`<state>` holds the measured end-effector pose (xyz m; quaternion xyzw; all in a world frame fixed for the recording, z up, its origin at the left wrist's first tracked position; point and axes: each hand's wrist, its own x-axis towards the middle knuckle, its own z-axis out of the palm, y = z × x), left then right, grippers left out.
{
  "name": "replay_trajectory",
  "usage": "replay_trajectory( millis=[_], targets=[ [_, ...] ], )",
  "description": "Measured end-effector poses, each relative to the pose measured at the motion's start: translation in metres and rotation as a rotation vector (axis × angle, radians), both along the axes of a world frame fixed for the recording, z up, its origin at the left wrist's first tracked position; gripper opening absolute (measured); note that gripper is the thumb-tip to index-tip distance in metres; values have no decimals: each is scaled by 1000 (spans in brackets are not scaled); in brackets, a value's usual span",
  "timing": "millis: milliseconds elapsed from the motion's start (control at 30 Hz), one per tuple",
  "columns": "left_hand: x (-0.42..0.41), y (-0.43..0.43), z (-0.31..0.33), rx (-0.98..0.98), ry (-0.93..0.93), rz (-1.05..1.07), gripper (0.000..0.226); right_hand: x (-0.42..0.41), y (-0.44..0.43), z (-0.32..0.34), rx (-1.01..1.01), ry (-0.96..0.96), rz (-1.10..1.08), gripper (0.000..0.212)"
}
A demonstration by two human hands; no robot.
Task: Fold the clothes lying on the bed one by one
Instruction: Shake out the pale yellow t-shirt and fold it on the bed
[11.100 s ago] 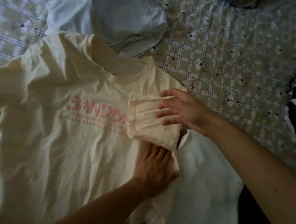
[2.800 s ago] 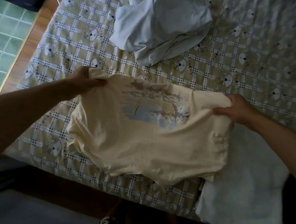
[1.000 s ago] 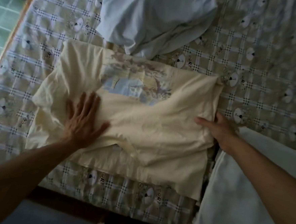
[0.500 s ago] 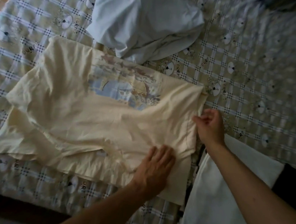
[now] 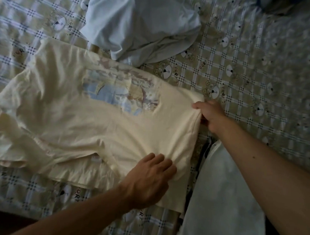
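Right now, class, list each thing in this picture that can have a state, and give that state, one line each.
cream T-shirt, partly folded, print up, wrinkled.
pale blue garment, crumpled, unfolded.
white garment, laid flat, smooth.
left hand, rests on the cream T-shirt, grip unclear.
right hand, pinches the cream T-shirt's edge.
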<state>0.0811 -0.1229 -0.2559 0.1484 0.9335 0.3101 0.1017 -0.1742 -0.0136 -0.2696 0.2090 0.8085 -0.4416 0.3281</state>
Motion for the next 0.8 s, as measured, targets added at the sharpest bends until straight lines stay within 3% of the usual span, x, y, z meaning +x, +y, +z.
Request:
replay_trajectory(
  millis=[200, 267, 333, 433, 500, 567, 633, 733, 800],
  targets=[
    [7, 2, -29, -80, -209, -105, 22, -16, -5, -13, -116, -57, -193, 39],
    [4, 6, -35, -68, -214, -95, 22, -26, -9, -12, -94, 50, -207, 41],
    [1, 11, -40, -37, -248, -67, 29, -29, -8, -13, 73, 240, -129, 39],
    [-1, 27, -41, -42, -304, -8, 68, -21, 3, -20, 245, 390, -28, 46],
    [-1, 46, -39, -105, -321, 88, 97, -13, 11, -24, 221, 321, 24, 61],
    [0, 70, -41, -183, -397, 157, 110, -6, 17, -23, 147, 221, 81, 73],
    [-4, 92, -43, -225, -435, 204, 97, -2, 21, -25, 46, 104, 106, 83],
    [-15, 94, -39, -115, -494, 227, 71, 4, 21, -24, -63, -22, 112, 61],
    [-17, 74, -31, -30, -423, 244, 63, 8, 12, -14, -109, -57, 92, 51]
  ],
)
